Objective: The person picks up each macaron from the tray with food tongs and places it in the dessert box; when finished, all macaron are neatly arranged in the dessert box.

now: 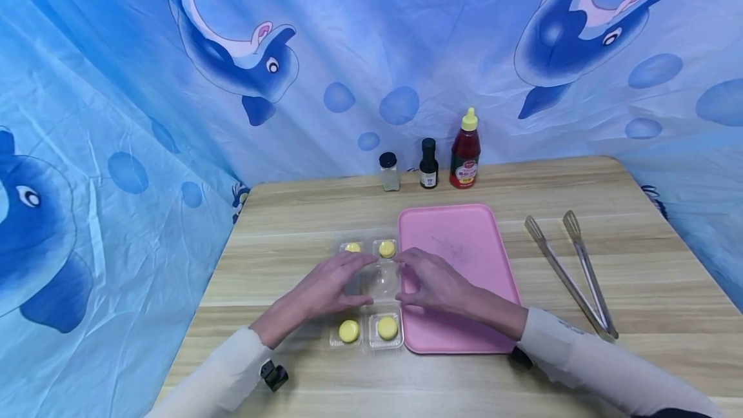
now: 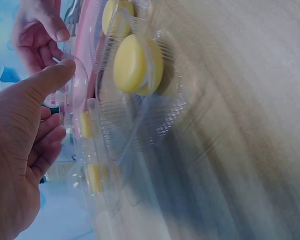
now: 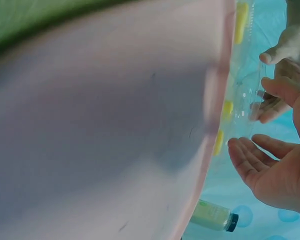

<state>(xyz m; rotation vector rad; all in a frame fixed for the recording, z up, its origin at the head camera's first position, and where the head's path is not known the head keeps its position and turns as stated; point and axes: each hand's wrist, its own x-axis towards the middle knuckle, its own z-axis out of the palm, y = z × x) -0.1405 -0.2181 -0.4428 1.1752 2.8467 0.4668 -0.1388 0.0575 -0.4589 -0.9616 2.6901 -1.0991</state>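
Observation:
Between my two hands, at the middle of the pale wooden table, is a clear plastic lid [image 1: 383, 281] with a rounded bulge. My left hand [image 1: 336, 282] holds its left side, thumb [image 2: 60, 75] toward me and fingers spread to the far edge. Opposite it, my right hand [image 1: 432, 284] grips the right side the same way, with the thumb [image 3: 280, 90] and fingertips well apart. Under and around the hands lie clear ribbed plastic cups with yellow macarons. Two macarons [image 1: 387, 328] are on the near side; two more [image 1: 387, 249] show beyond, one partly hidden by my left fingers.
A pink tray [image 1: 458, 224] lies right beside the cups, under my right forearm. Metal tongs [image 1: 580, 276] rest spread at the right. Along the back edge stand a black-capped jar [image 1: 389, 173], a small dark bottle [image 1: 429, 165] and a red sauce bottle [image 1: 466, 150], before a blue dolphin curtain [image 1: 371, 50].

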